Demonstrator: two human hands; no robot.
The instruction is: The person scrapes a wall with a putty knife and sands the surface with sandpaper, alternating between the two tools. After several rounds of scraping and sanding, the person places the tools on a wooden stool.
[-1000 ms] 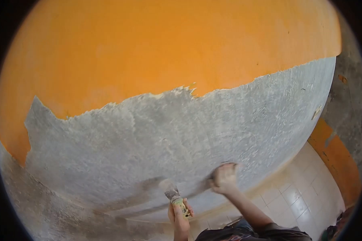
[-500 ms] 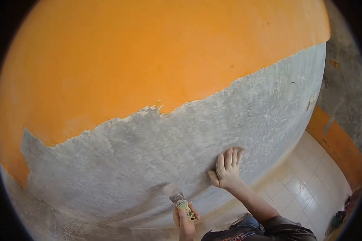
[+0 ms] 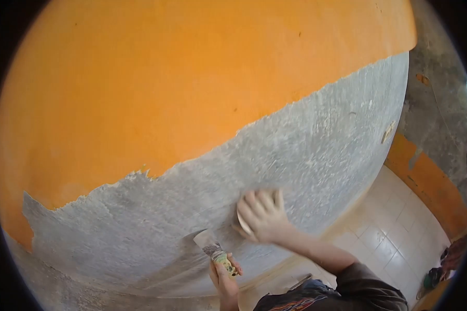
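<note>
My left hand [image 3: 224, 278] is wrapped round the pale, dark-spotted handle of a scraper [image 3: 207, 241]. Its broad metal blade points up and to the left, close over the grey part of the wall. Up and to the right of it, my right hand [image 3: 262, 213] lies on the wall [image 3: 192, 199], back toward me, fingers extended and a little blurred. A pale edge shows along its thumb side, and the palm is hidden. Bare, rough grey makes up the lower wall, meeting orange paint [image 3: 155, 93] above along a jagged edge.
Light floor tiles [image 3: 394, 223] run along the foot of the wall at the right. Beyond them stands another grey wall [image 3: 436, 109] with an orange band [image 3: 425, 176] low down. A small tan patch [image 3: 388, 132] sits near the wall's right edge. Dark cloth-like things [image 3: 441, 264] lie lower right.
The view has shifted, so the wall's jagged paint edge sits farther left and lower. Both hands have moved rightward along the wall, and my right hand is closer to the scraper.
</note>
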